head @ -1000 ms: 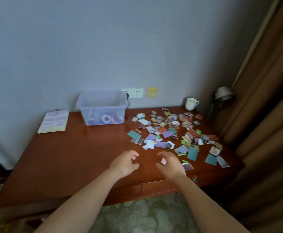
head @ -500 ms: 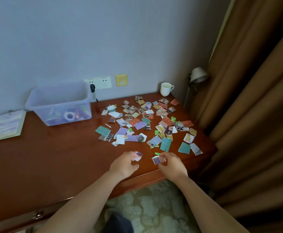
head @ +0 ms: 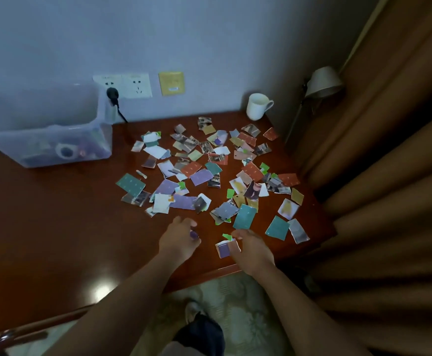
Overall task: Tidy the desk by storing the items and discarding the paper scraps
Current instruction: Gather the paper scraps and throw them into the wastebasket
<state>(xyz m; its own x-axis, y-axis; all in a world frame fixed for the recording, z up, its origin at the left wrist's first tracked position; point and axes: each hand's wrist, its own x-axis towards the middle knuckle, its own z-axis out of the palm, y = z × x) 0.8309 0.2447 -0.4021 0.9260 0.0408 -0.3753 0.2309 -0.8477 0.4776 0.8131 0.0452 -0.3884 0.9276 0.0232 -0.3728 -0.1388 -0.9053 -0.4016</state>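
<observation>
Since a moment ago both hands have begun gathering: the left hand [head: 181,240] now curls around a small purple scrap [head: 194,235], and the right hand [head: 251,249] pinches a purple-and-white scrap [head: 224,249] at the bench [head: 55,227] front edge. The rest of the paper scraps [head: 209,170] (dozens, untouched) lie just beyond both hands, so discarding has barely started.

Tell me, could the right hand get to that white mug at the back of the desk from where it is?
Probably yes, with a long stretch. The right hand is at the near edge, the white mug at the far corner; only flat paper scraps lie between, nothing tall.
</observation>
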